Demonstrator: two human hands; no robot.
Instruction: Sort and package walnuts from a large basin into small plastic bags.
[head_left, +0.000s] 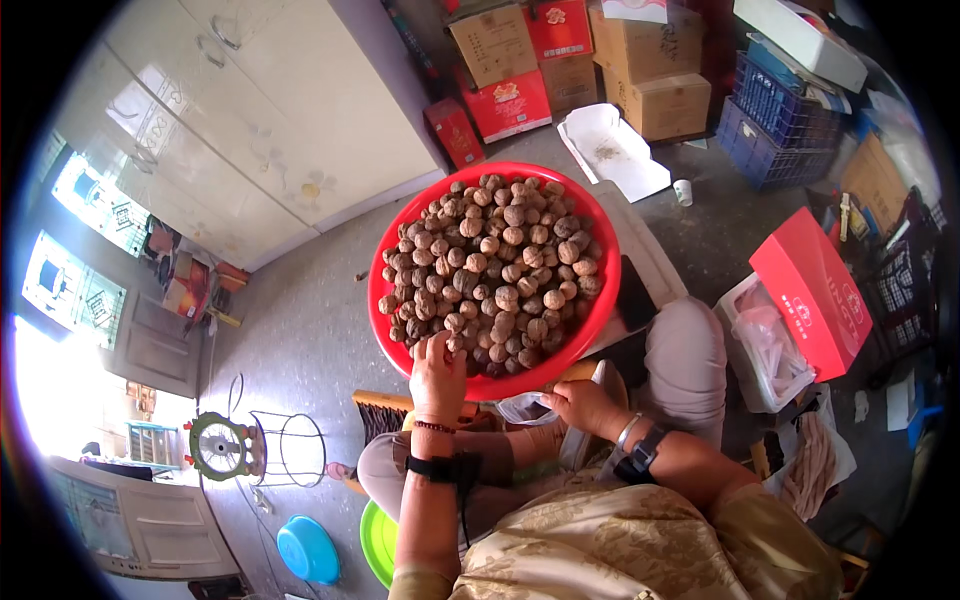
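A large red plastic basin (611, 300) heaped with walnuts (506, 298) stands before me. My left hand (437, 379) reaches over its near rim, fingertips among the walnuts at the near left; whether it grips one cannot be told. Just below the basin's near right edge, my right hand (585, 405) has its thumb and fingers closed on the rim of a clear plastic container (523, 409). That container is partly hidden under the basin and beside my legs. A brush with a wooden back (382, 399) and dark bristles lies left of my left hand.
Under the basin is a low pale board (637, 240). A white foam tray (611, 146) and a paper cup (682, 192) lie beyond it. At right, a white box (739, 300) holds plastic bags beside a red carton (810, 292). A blue basin (308, 549) and a green one (379, 544) are lower left.
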